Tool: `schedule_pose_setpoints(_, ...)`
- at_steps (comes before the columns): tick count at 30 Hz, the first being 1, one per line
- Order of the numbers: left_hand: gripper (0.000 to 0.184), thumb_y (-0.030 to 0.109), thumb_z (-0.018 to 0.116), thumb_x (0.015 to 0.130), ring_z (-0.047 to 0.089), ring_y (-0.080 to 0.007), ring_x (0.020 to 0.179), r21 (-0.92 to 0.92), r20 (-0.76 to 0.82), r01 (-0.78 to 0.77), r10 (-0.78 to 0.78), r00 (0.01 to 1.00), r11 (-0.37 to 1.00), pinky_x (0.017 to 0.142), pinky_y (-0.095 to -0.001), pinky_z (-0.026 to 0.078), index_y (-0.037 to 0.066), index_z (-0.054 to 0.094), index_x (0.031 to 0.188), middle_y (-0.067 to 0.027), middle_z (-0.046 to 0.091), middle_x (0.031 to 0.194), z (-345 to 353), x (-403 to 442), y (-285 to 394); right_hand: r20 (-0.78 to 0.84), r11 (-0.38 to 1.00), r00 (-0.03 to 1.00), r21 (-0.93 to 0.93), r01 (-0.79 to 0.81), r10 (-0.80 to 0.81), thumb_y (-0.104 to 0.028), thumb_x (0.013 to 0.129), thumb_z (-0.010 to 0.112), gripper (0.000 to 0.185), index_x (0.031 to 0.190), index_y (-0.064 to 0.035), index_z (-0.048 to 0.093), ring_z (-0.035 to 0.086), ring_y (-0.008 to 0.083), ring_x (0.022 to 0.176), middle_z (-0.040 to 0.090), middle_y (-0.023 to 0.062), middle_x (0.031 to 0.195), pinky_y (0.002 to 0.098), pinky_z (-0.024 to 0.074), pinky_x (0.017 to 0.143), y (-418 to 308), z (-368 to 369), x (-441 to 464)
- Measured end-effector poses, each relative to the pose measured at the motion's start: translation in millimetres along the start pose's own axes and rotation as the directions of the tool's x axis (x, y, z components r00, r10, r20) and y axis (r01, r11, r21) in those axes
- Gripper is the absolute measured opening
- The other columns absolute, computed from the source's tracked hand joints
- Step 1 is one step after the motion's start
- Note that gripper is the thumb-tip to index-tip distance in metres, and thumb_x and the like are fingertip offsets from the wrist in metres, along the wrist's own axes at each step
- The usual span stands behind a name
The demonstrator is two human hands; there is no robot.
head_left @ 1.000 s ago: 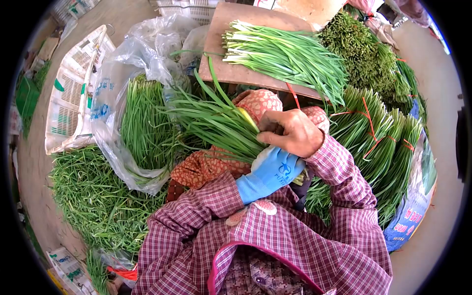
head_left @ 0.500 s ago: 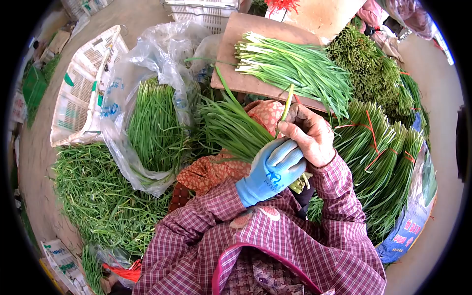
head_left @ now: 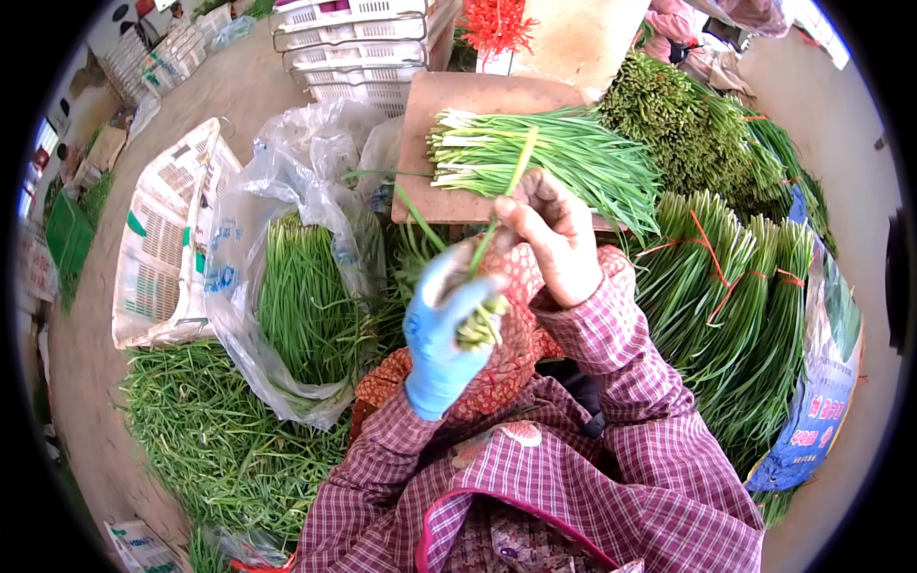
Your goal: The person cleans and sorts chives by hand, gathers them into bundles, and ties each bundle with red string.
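Note:
My left hand (head_left: 442, 329), in a blue and grey glove, is wrapped round a bunch of green stalks (head_left: 482, 323) whose pale cut ends poke out beside the fingers. Bare, my right hand (head_left: 552, 232) pinches a single long leaf stalk (head_left: 519, 170) between thumb and fingers; its yellowish end points up, and its lower part runs down to the gloved hand. Beyond both hands, a pile of green stalks with white ends (head_left: 535, 148) lies on a brown board (head_left: 411, 124).
Left: loose greens (head_left: 220, 439), an upright bundle in a clear plastic bag (head_left: 315, 167), a white crate (head_left: 158, 239). Right: bundles tied with red bands (head_left: 721, 286), a blue printed sack (head_left: 812, 420). Ahead: budded stems (head_left: 673, 124), stacked crates (head_left: 358, 48), red ties (head_left: 497, 27), part of another person (head_left: 669, 24).
My gloved hand has moved left with its bunch and turned, so the cut ends show. My bare hand has shifted slightly left and up with the single stalk. The view has tilted upward.

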State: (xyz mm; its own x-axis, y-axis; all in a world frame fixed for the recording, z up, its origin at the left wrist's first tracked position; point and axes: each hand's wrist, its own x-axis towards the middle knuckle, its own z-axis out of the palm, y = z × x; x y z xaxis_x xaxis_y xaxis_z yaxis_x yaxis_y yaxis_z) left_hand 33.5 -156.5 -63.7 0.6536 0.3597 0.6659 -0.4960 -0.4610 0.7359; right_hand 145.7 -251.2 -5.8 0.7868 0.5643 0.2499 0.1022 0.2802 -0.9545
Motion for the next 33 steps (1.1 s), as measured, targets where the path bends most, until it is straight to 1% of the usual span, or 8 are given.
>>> schedule_pose_setpoints(8, 0.063, 0.009, 0.07, 0.078, 0.062, -0.0167, 0.098, -0.023, -0.257, 0.455, -0.445, 0.858, 0.89, 0.074, -0.0252, 0.056, 0.001, 0.042, 0.134, -0.0131, 0.061, 0.113, -88.5, 13.2, -8.4, -0.084, 0.966, 0.978, 0.159, 0.202, -0.191, -0.014, 0.088, 0.061, 0.013, 0.089, -0.001, 0.057, 0.059, 0.0079, 0.058, 0.062, 0.004, 0.071, 0.0214, 0.0477, 0.052, -5.3, 11.5, 53.2)
schedule_pose_setpoints(11, 0.057, 0.014, 0.069, 0.08, 0.061, -0.0151, 0.096, 0.195, -0.553, 0.459, -0.29, 0.781, 0.867, 0.072, -0.0244, 0.055, -0.001, 0.046, 0.13, -0.0136, 0.062, 0.112, -140.2, 25.0, -18.3, 0.309, 0.872, 0.934, -0.39, 0.296, -0.179, -0.024, 0.088, 0.062, 0.025, 0.103, -0.0041, 0.063, 0.064, 0.0177, 0.07, 0.067, 0.0072, 0.084, 0.0317, 0.0523, 0.066, 40.0, 12.3, 64.5)
schedule_pose_setpoints(13, 0.051, 0.013, 0.068, 0.082, 0.06, -0.0155, 0.098, 0.313, -0.503, 0.337, -0.146, 0.852, 0.888, 0.078, -0.0259, 0.053, -0.004, 0.049, 0.126, -0.0141, 0.061, 0.115, -169.3, 39.8, -14.6, 0.407, 0.416, 0.899, -0.854, 0.311, 0.163, -0.057, 0.077, 0.064, 0.068, 0.119, -0.0044, 0.057, 0.063, 0.0353, 0.086, 0.065, 0.0185, 0.096, 0.0448, 0.0505, 0.077, 66.4, 29.6, 52.0)
schedule_pose_setpoints(19, 0.039, 0.009, 0.063, 0.085, 0.06, -0.0201, 0.1, 0.32, -0.368, -0.102, 0.223, 0.903, 0.942, 0.085, -0.031, 0.052, -0.007, 0.05, 0.119, -0.0181, 0.059, 0.114, -125.6, 90.1, 24.3, 0.517, 0.622, 0.743, -0.429, 0.655, -0.426, -0.053, 0.052, 0.081, 0.122, 0.142, 0.001, 0.02, 0.033, 0.0362, 0.13, 0.033, 0.0239, 0.139, 0.046, 0.0272, 0.108, 27.6, 105.0, 44.8)
schedule_pose_setpoints(26, 0.017, 0.014, 0.048, 0.095, 0.047, -0.0165, 0.069, -0.649, -0.252, -0.219, 0.066, 0.965, 0.728, 0.083, -0.0403, 0.05, 0.002, 0.046, 0.107, -0.0031, 0.046, 0.076, -64.9, 146.7, 57.2, 0.338, 0.451, 0.726, -0.607, 0.654, -0.599, -0.015, 0.056, 0.076, 0.064, 0.112, -0.0064, 0.045, 0.061, 0.0301, 0.078, 0.057, 0.0126, 0.086, 0.0412, 0.0456, 0.067, -21.0, 76.6, 63.2)
schedule_pose_setpoints(28, 0.016, 0.019, 0.046, 0.097, 0.047, -0.0174, 0.067, -0.731, -0.25, -0.168, -0.03, 0.968, 0.661, 0.081, -0.0394, 0.049, 0.003, 0.048, 0.101, -0.0023, 0.046, 0.072, -60.6, 164.5, 54.8, 0.376, 0.212, 0.682, -0.761, 0.614, -0.627, -0.022, 0.07, 0.074, 0.044, 0.104, -0.0071, 0.05, 0.056, 0.0177, 0.048, 0.058, 0.0054, 0.07, 0.0304, 0.0436, 0.038, -34.3, 49.0, 63.5)
schedule_pose_setpoints(32, 0.025, 0.022, 0.046, 0.097, 0.057, -0.0175, 0.064, -0.898, -0.126, -0.079, -0.08, 0.989, 0.434, 0.076, -0.0372, 0.053, 0.003, 0.058, 0.085, -0.0058, 0.058, 0.067, -92.2, 196.4, 34.3, 0.484, -0.102, 0.468, -0.768, 0.633, -0.74, -0.007, 0.077, 0.062, 0.025, 0.101, -0.0125, 0.056, 0.054, 0.0143, 0.041, 0.055, 0.0022, 0.057, 0.0303, 0.0442, 0.032, -51.4, -35.1, 76.9)
schedule_pose_setpoints(33, 0.02, 0.018, 0.048, 0.096, 0.054, -0.0168, 0.065, -0.882, -0.169, -0.127, -0.055, 0.984, 0.453, 0.075, -0.0358, 0.05, 0.003, 0.056, 0.088, -0.004, 0.054, 0.068, -110.7, 206.4, 22.2, 0.506, -0.212, 0.586, -0.841, 0.498, -0.633, -0.011, 0.08, 0.063, 0.02, 0.099, -0.0143, 0.057, 0.054, 0.0126, 0.041, 0.058, 0.0012, 0.059, 0.0278, 0.0447, 0.033, -60.2, -61.9, 76.9)
